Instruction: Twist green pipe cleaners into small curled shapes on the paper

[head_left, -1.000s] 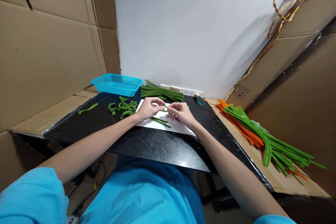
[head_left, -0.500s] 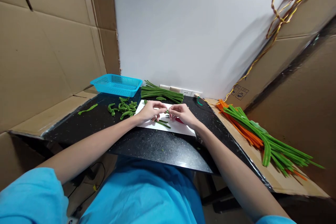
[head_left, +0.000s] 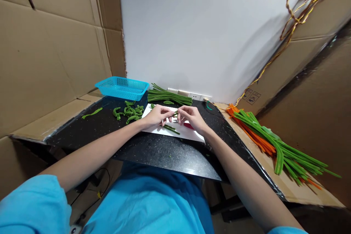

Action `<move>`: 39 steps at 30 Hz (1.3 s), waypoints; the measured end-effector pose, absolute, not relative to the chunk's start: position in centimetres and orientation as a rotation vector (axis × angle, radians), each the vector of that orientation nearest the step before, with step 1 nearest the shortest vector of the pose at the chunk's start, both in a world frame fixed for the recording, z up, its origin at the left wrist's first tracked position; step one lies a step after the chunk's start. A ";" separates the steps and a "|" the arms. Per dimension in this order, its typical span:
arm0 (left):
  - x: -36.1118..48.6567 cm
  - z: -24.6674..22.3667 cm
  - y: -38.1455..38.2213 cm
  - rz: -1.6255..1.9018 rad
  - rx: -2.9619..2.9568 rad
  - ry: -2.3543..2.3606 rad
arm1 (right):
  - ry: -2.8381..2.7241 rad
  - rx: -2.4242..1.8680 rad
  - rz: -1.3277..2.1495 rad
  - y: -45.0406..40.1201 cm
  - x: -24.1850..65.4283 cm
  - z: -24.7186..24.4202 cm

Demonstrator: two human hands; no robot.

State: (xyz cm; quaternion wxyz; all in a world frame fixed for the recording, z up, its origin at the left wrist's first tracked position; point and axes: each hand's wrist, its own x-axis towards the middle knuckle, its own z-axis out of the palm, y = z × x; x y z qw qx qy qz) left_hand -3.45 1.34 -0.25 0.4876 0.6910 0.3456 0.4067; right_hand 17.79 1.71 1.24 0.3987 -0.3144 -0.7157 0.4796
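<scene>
My left hand (head_left: pixel 157 116) and my right hand (head_left: pixel 190 116) meet over a white sheet (head_left: pixel 189 135) on the black table (head_left: pixel 161 151). Between their fingertips they pinch a short green pipe-cleaner piece (head_left: pixel 174 113). A few cut green stems (head_left: pixel 170 128) lie on the sheet under my hands. A red object (head_left: pixel 188 125) shows partly under my right hand. A pile of bent green pieces (head_left: pixel 129 112) lies just left of my left hand.
A blue basket (head_left: pixel 122 87) stands at the table's far left. A bundle of long green stems (head_left: pixel 168 97) lies by the wall. Orange and green stems (head_left: pixel 274 140) lie on cardboard at right. One green piece (head_left: pixel 91 113) lies far left. Cardboard walls flank both sides.
Both hands stayed together over the sheet. Their fingers have shifted slightly along the green piece, and my right hand has risen a little.
</scene>
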 end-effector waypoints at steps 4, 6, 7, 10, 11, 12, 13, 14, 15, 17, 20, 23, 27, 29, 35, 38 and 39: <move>-3.5 -0.3 1.4 1.036 1.665 0.857 | -1.821 -0.815 1.184 1.4 17.4 1.1; -3.5 -0.3 1.4 1.027 1.633 0.856 | -1.821 -0.808 1.152 1.3 17.2 1.1; -3.5 -0.3 1.5 1.019 1.615 0.851 | -1.821 -0.803 1.139 1.3 17.2 1.1; -3.5 -0.5 1.5 0.991 1.589 0.829 | -1.799 -0.797 1.116 1.1 17.2 1.2; -3.5 -0.5 1.5 0.985 1.589 0.822 | -1.782 -0.794 1.114 1.1 17.2 1.2; -3.5 -0.5 1.4 0.981 1.591 0.815 | -1.759 -0.790 1.112 1.0 17.2 1.2; -3.4 -0.4 1.3 0.977 1.594 0.805 | -1.733 -0.783 1.107 1.0 17.1 1.3; -3.4 -0.3 1.2 0.971 1.594 0.790 | -1.708 -0.773 1.101 1.0 17.1 1.3; -3.3 -0.2 1.1 0.966 1.591 0.771 | -1.686 -0.760 1.094 1.1 17.0 1.2; -3.2 0.2 0.8 0.956 1.573 0.735 | -1.650 -0.735 1.085 1.1 16.8 1.2; -3.1 0.8 0.4 0.961 1.551 0.707 | -1.599 -0.701 1.113 1.4 16.5 1.3; -3.1 1.1 0.3 0.976 1.571 0.673 | -1.564 -0.659 1.160 1.6 16.5 1.3; -3.2 0.9 0.4 0.973 1.623 0.621 | -1.578 -0.642 1.181 1.6 16.6 1.4; -3.3 0.8 0.5 0.967 1.642 0.613 | -1.592 -0.652 1.183 1.4 16.7 1.5; -3.5 0.8 0.6 1.003 1.689 0.607 | -1.612 -0.656 1.176 1.0 16.8 2.0; -3.6 0.8 0.6 0.993 1.719 0.620 | -1.638 -0.665 1.162 0.8 16.7 2.0; -3.6 0.7 0.6 0.985 1.725 0.630 | -1.646 -0.670 1.161 0.7 16.7 2.0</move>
